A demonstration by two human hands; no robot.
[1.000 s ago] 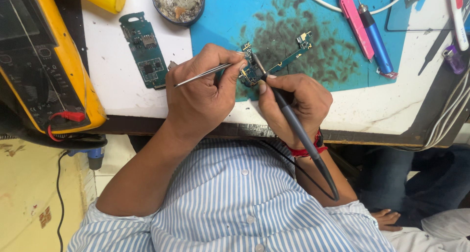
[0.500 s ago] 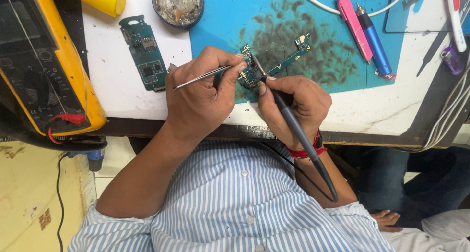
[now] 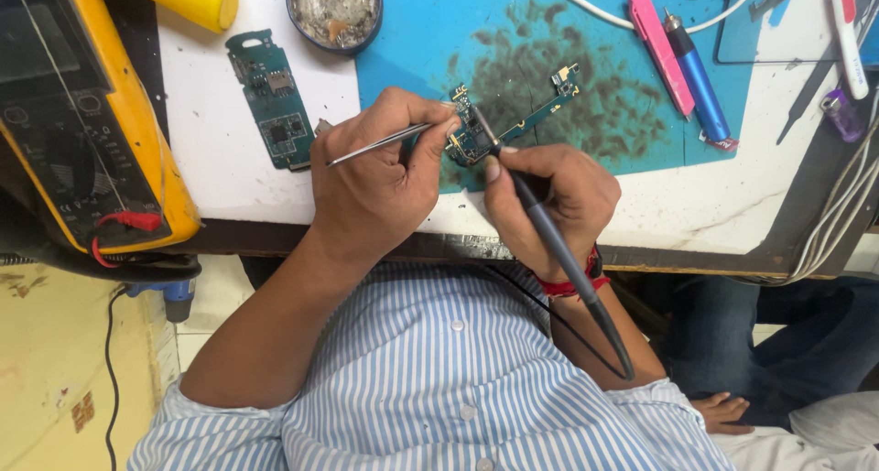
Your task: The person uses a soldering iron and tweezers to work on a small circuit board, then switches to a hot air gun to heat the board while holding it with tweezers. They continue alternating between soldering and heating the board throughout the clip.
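While left hand (image 3: 380,183) pinches tweezers (image 3: 380,144), right hand (image 3: 549,201) angles soldering iron (image 3: 558,251) onto circuit board (image 3: 476,137).

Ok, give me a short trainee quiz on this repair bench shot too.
1. What does the left hand hold? A) a screwdriver B) metal tweezers C) a brush
2. True or false: the spare green circuit board lies on the blue mat.
3. Fill in: the right hand, holding a dark corded pen-shaped tool to the small circuit board, wears a ____ band on its wrist.
Key: 1 B. 2 False, it lies on the white tabletop, left of the mat. 3 red.
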